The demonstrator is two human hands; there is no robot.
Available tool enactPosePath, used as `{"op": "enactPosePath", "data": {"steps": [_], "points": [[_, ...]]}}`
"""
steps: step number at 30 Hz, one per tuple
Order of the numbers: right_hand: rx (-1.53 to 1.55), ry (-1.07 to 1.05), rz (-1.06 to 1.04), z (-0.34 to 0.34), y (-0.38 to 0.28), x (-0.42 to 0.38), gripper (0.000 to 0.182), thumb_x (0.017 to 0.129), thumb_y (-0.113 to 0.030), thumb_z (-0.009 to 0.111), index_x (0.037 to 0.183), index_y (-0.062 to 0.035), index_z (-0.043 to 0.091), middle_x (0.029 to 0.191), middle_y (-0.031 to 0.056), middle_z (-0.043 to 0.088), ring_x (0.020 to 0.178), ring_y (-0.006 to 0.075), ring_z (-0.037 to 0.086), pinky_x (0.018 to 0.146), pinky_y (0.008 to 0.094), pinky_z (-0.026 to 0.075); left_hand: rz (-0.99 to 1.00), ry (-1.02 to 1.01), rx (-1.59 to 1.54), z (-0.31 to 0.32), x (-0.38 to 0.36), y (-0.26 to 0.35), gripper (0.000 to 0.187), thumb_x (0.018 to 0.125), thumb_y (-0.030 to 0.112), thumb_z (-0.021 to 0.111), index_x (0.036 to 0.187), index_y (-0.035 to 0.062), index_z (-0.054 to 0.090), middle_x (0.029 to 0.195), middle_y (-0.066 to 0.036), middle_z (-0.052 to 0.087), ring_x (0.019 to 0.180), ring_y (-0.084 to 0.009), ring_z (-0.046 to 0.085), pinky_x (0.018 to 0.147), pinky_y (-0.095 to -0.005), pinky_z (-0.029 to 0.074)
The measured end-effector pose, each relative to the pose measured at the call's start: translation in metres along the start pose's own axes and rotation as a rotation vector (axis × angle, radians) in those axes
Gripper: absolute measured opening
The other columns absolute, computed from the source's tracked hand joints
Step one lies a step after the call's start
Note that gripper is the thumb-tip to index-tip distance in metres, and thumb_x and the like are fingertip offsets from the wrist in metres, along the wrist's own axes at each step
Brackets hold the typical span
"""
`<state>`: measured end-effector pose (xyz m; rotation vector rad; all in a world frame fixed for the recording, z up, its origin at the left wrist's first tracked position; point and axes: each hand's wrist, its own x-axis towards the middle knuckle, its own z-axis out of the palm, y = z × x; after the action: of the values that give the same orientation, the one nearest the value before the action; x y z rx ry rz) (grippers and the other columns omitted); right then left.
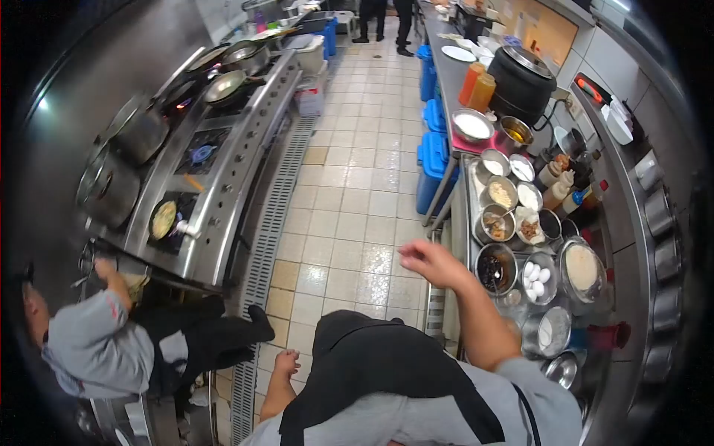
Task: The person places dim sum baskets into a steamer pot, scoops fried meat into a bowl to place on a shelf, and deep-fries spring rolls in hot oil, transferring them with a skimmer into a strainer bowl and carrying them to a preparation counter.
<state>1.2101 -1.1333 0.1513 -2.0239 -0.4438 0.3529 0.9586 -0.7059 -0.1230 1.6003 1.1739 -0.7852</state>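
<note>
My right hand (pixel 431 263) is raised over the aisle with its fingers loosely bent and apart, and nothing shows in it. Closest to it on the counter is a steel pot of dark sauce (pixel 506 260), a short way off to the right. Beside that pot, a bowl holds several white eggs (pixel 535 279). Low by my side hangs my left hand (pixel 286 363), its fingers slightly curled and apart, touching nothing. My black apron (pixel 372 357) covers the lower middle of the view.
A co-worker in a grey shirt (pixel 111 342) leans by the stove (pixel 245 149) at left. A pan (pixel 163 220) with food sits near a lit burner (pixel 202 154). Blue bins (pixel 434 171) stand under the right counter. A floor drain grate (pixel 279 193) runs along the tiles.
</note>
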Motion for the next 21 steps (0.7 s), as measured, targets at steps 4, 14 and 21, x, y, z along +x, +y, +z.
{"op": "enactPosePath", "data": {"steps": [4, 14, 21], "points": [[-0.07, -0.026, 0.024, -0.031, 0.035, 0.122, 0.03, 0.081, -0.022, 0.062, 0.105, -0.0034, 0.058, 0.092, 0.0093, 0.062, 0.083, 0.018, 0.058, 0.073, 0.0306, 0.046, 0.114, -0.022, -0.191, 0.038, -0.002, 0.045, 0.035, 0.08, 0.022, 0.061, 0.111, 0.0085, 0.052, 0.085, -0.004, 0.059, 0.058, -0.0199, 0.057, 0.049, -0.031, 0.041], [-0.252, -0.145, 0.293, -0.086, 0.146, 0.182, 0.034, 0.079, -0.027, 0.064, 0.102, -0.0019, 0.059, 0.086, 0.011, 0.063, 0.081, 0.021, 0.06, 0.074, 0.0321, 0.047, 0.335, -0.198, 0.888, 0.006, 0.116, 0.198, 0.046, 0.073, 0.013, 0.063, 0.118, 0.0069, 0.051, 0.088, -0.011, 0.064, 0.068, -0.0214, 0.063, 0.059, -0.0356, 0.05], [-0.109, 0.11, 0.447, -0.163, 0.157, 0.247, 0.035, 0.077, -0.02, 0.067, 0.106, -0.0016, 0.058, 0.083, 0.0083, 0.063, 0.078, 0.0169, 0.059, 0.073, 0.0303, 0.047, 0.638, 0.163, 0.606, 0.011, 0.273, 0.508, 0.044, 0.08, 0.037, 0.051, 0.102, 0.0006, 0.062, 0.108, -0.021, 0.058, 0.104, -0.0361, 0.053, 0.092, -0.0419, 0.04]]}}
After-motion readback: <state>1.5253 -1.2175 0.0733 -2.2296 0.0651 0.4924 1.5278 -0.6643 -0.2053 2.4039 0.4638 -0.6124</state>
